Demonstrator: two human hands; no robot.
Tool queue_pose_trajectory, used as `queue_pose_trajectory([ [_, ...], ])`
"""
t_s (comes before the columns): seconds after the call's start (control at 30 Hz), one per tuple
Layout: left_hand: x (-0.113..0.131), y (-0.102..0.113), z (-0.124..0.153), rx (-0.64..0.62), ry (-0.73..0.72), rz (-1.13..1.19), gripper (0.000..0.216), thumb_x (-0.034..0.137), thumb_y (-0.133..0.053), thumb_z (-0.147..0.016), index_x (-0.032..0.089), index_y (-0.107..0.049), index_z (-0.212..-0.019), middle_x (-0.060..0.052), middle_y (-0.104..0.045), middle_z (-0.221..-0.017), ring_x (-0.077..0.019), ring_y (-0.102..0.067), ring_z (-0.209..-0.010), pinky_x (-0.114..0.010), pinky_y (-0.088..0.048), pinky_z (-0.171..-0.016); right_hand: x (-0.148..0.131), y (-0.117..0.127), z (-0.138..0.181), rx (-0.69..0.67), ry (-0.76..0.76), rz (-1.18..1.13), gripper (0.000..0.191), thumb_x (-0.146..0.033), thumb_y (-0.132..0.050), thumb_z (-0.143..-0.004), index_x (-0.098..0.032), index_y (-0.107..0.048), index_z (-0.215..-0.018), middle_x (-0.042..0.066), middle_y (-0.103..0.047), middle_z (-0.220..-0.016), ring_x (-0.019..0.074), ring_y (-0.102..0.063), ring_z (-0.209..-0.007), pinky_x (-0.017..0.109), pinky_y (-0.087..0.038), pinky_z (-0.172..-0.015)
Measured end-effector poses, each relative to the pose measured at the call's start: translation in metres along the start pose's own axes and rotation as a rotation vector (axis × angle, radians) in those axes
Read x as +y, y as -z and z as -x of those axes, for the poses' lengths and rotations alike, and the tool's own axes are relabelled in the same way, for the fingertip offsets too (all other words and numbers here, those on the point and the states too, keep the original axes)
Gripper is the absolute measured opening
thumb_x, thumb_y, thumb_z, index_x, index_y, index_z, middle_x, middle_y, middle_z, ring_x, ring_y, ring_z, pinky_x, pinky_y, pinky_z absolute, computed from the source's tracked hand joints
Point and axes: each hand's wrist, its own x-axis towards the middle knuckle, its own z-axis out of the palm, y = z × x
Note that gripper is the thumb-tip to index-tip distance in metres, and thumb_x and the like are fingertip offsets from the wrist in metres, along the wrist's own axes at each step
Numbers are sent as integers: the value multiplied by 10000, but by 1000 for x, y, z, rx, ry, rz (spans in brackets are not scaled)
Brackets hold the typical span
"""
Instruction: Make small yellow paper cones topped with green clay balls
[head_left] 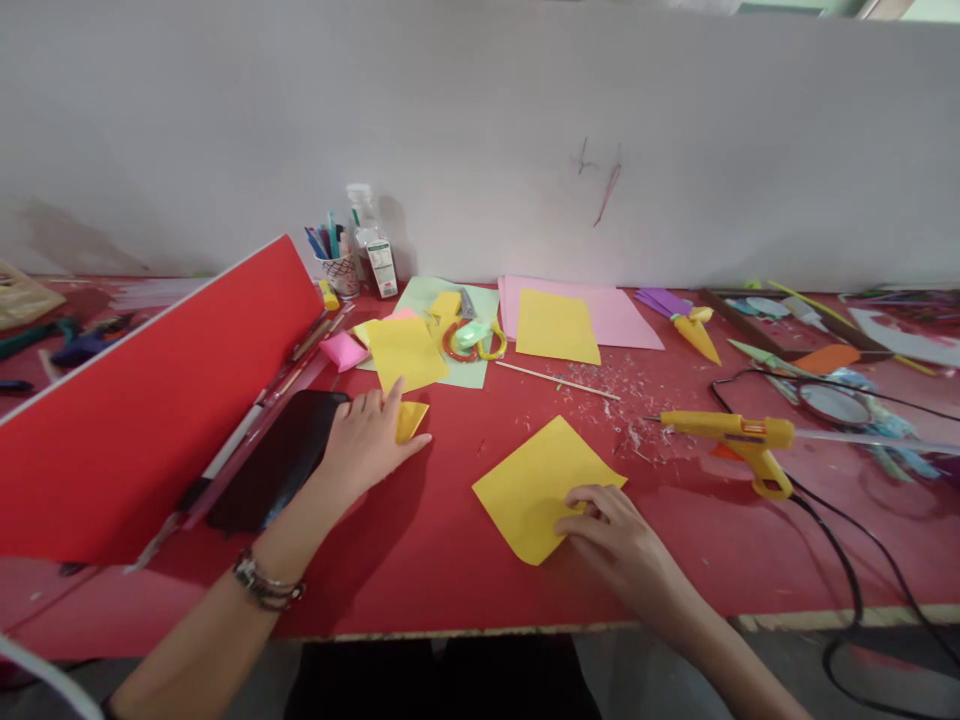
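A square yellow sheet of paper (536,480) lies turned cornerwise on the red table in front of me. My right hand (607,530) pinches its lower right edge between thumb and fingers. To the left, my left hand (371,430) rests with fingers spread and thumb stretched out. Partly under it is a small folded yellow paper piece (410,420). Just beyond its fingertips is another yellow sheet (409,352), on top of a pale green sheet (471,372). A black phone-like slab (277,460) lies beside my left wrist.
A yellow glue gun (731,430) with a black cable lies right. Scissors (491,342), pink sheets (630,322), a thin stick (559,381) and scraps lie behind. A red board (165,410) leans at left; a glass bottle (375,250) and pen cup (341,272) stand by the wall.
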Motion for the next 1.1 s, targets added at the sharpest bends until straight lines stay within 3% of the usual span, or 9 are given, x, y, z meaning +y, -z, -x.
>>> queue_pose_trajectory([
  [0.23,-8,2,-3,-76,15,251,536,291,-511,-772,72,-340,-1230,-155,-544,-1025,-269,-520,-990,-350,-421,-807,-1,-2,-1,-35,-19,30,227,-117,-385,-822,-199,-590,-768,92,-544,-875,194,-529,-806,296,-466,-636],
  [0.43,-10,-11,-6,-19,-83,556,555,199,-519,-741,173,-295,-1248,-116,-439,-1163,-235,-458,-1081,-356,-419,-849,-2,-2,1,-30,-16,41,227,-107,-384,-818,-203,-587,-786,85,-544,-877,189,-530,-818,298,-463,-652],
  [0.53,-10,-17,-6,18,-21,623,622,175,-518,-717,159,-251,-1278,-134,-413,-1170,-244,-457,-1073,-369,-425,-839,-1,-2,1,-25,-29,35,209,-111,-401,-815,-206,-584,-783,76,-541,-873,183,-530,-823,295,-460,-663],
  [0.67,-7,-16,-5,87,-3,743,651,108,-458,-685,168,-239,-1295,-106,-482,-1099,-183,-548,-872,-345,-457,-771,-2,-3,0,-23,-38,26,211,-116,-393,-820,-205,-581,-787,72,-538,-868,178,-533,-817,294,-460,-665],
  [0.73,-4,-11,-3,99,-11,863,543,141,-445,-694,167,-355,-1230,-68,-554,-1001,-166,-561,-811,-328,-457,-763,-2,-3,-1,-30,-39,29,213,-110,-391,-817,-204,-580,-794,73,-537,-869,179,-534,-816,298,-461,-667],
  [0.83,0,-3,-1,81,84,1066,272,257,-493,-694,152,-565,-935,-43,-610,-841,-181,-570,-766,-294,-466,-693,-3,-2,-1,-39,-45,36,212,-102,-391,-813,-207,-576,-798,72,-538,-871,183,-534,-818,304,-463,-669],
  [0.93,1,1,0,39,221,1368,195,353,-517,-693,161,-550,-704,-6,-576,-626,-136,-542,-561,-240,-443,-521,-4,-1,-1,-35,-49,41,209,-104,-390,-814,-210,-570,-799,71,-538,-872,184,-534,-817,305,-462,-668],
  [1.03,0,0,-1,51,307,1695,234,403,-449,-753,174,-499,-742,25,-534,-562,-95,-486,-436,-217,-400,-430,-4,-1,-2,-37,-34,45,214,-94,-384,-812,-208,-565,-807,71,-540,-863,183,-534,-803,298,-460,-658],
  [1.1,-1,0,-1,-5,311,1860,237,406,-427,-772,184,-486,-830,37,-529,-579,-76,-453,-391,-205,-363,-392,-4,-1,-2,-39,-32,50,216,-89,-382,-809,-208,-563,-808,69,-542,-856,180,-536,-794,291,-459,-653],
])
